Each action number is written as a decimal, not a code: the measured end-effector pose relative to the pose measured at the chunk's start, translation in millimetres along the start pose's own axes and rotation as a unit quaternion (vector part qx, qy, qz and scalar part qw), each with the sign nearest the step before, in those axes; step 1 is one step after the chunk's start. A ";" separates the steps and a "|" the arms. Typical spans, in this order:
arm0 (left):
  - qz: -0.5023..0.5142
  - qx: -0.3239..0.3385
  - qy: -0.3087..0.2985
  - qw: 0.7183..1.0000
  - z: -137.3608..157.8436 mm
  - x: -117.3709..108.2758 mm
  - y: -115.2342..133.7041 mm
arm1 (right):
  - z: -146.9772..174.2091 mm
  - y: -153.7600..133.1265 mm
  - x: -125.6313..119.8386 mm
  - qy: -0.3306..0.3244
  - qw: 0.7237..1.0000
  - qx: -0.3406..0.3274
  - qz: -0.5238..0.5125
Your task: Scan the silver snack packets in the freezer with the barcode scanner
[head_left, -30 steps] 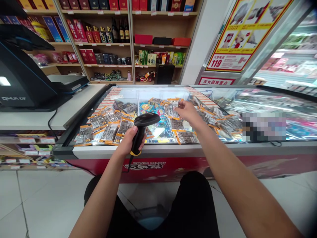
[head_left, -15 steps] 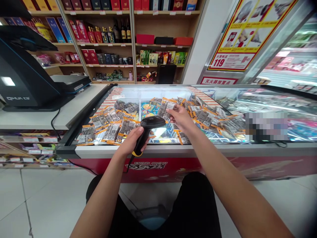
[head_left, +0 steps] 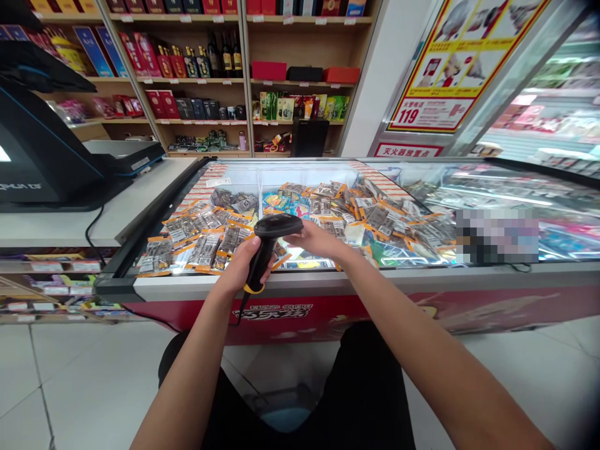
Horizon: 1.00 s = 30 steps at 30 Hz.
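Note:
My left hand [head_left: 244, 262] is wrapped round the handle of a black barcode scanner [head_left: 276, 226] with a yellow ring at its base, held upright over the front edge of a glass-topped freezer. Right beside the scanner's head is my right hand [head_left: 315, 239], its fingertips hidden behind it. A small packet [head_left: 282, 257] with orange edges shows partly under the scanner's head, at those fingers. Similar clear packets with dark contents and orange edges lie on the glass, in a left pile [head_left: 204, 247] and a right pile [head_left: 384, 215].
The freezer [head_left: 187, 289] has a grey rim and a red front. On the left, a black checkout machine [head_left: 42, 137] stands on a white counter [head_left: 60, 228]. Shelves [head_left: 199, 81] with boxes and bottles rise behind. Blue packages [head_left: 285, 203] show under the glass.
My right hand has moved left and down with the packet, from above the glass to behind the scanner's head. My left hand still grips the scanner. The view has shifted slightly.

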<state>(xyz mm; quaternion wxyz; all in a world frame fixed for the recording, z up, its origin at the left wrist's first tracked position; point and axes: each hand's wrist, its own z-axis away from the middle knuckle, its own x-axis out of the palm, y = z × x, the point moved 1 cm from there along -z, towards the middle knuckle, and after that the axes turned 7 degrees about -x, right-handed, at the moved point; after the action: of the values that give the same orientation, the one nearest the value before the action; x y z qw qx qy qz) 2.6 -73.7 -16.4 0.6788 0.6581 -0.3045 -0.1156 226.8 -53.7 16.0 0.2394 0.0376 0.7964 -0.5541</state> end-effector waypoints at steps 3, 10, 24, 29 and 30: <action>-0.001 0.002 0.002 1.000 0.4 -0.2 0.6 | 4.5 -1.2 -4.4 0.033 0.993 -0.008 0.110; -0.011 -0.006 0.000 1.000 -0.1 -2.2 -1.4 | 32.2 21.9 -59.6 0.146 0.837 0.279 0.448; -0.003 0.005 -0.022 1.000 -0.4 -3.8 -4.2 | 11.6 32.6 -53.6 0.332 0.926 0.177 -0.031; -0.016 0.001 -0.046 0.999 0.2 -4.7 -4.9 | 2.1 29.7 -44.5 0.322 0.938 0.126 0.005; -0.023 -0.004 -0.051 0.998 0.3 -4.6 -4.7 | 1.4 29.5 -43.7 0.321 0.939 0.121 0.016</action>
<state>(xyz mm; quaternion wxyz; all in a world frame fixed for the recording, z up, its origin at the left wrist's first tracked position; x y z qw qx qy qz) -0.1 -71.9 -22.2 0.6624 0.6551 -0.3232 -0.1662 275.4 -34.7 8.6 -0.0264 0.2543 0.7574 -0.6009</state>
